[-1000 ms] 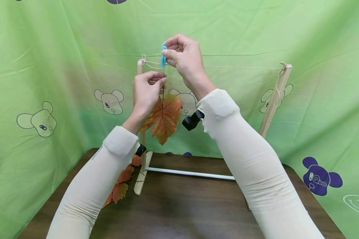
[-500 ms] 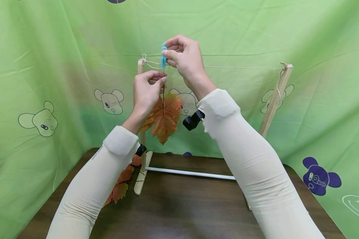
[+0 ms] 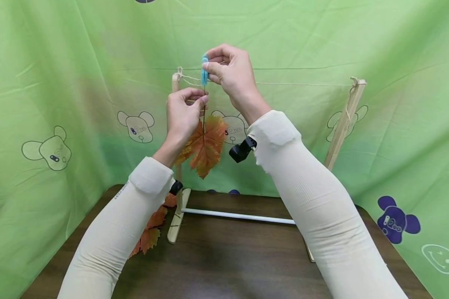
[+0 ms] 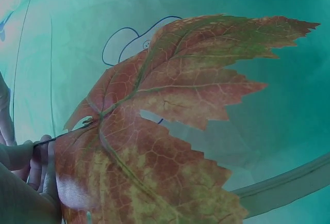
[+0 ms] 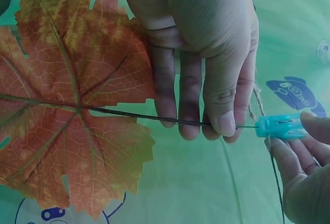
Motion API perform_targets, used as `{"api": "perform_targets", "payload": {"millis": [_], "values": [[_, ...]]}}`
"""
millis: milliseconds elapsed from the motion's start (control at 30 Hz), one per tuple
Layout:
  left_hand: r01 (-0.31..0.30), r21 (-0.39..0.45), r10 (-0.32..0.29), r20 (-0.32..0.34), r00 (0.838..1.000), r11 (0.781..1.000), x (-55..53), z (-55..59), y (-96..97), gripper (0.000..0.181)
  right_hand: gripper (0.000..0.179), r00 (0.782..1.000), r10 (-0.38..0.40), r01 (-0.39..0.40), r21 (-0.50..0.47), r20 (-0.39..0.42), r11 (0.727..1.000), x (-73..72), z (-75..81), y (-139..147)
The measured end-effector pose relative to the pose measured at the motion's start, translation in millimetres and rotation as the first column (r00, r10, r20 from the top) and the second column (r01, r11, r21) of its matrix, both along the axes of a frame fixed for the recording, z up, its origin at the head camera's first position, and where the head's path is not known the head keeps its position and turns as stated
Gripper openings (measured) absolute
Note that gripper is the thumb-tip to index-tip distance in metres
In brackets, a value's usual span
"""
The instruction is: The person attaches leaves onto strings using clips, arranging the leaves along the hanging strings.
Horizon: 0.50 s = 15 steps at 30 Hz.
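Apparently, leaf point(image 3: 206, 145) edge above rod point(image 3: 238, 216); room between.

Both arms are raised forward, sleeved to the wrist. Left forearm point(image 3: 116, 224) angles up and right, right forearm point(image 3: 314, 195) up and left. Left hand point(image 3: 183, 110) pinches, thumb point(image 5: 225, 123) against index finger, other fingers point(image 5: 165, 87) side by side. Right hand point(image 3: 235, 72) sits higher, also pinching, thumb opposing fingers. Hands near each other, apart.

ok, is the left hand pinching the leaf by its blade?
No, in the right wrist view the left hand pinches the dark stem, between the leaf blade and the blue clothespin.
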<state>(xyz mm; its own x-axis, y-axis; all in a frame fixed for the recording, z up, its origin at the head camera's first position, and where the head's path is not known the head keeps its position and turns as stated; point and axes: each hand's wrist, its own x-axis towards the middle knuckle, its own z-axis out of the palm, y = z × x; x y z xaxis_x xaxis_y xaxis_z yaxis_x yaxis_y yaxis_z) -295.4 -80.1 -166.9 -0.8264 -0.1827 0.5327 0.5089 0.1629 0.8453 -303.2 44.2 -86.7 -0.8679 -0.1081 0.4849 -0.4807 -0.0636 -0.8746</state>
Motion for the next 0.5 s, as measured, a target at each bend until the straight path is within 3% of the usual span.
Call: {"api": "perform_targets", "payload": {"millis": [500], "values": [[-0.038, -0.066, 0.035, -0.039, 0.999, 0.997, 0.8, -2.0, 0.0, 0.018, 0.024, 1.000, -0.009, 0.009, 0.008, 0.025, 1.000, -0.9, -0.1, 2.1]]}}
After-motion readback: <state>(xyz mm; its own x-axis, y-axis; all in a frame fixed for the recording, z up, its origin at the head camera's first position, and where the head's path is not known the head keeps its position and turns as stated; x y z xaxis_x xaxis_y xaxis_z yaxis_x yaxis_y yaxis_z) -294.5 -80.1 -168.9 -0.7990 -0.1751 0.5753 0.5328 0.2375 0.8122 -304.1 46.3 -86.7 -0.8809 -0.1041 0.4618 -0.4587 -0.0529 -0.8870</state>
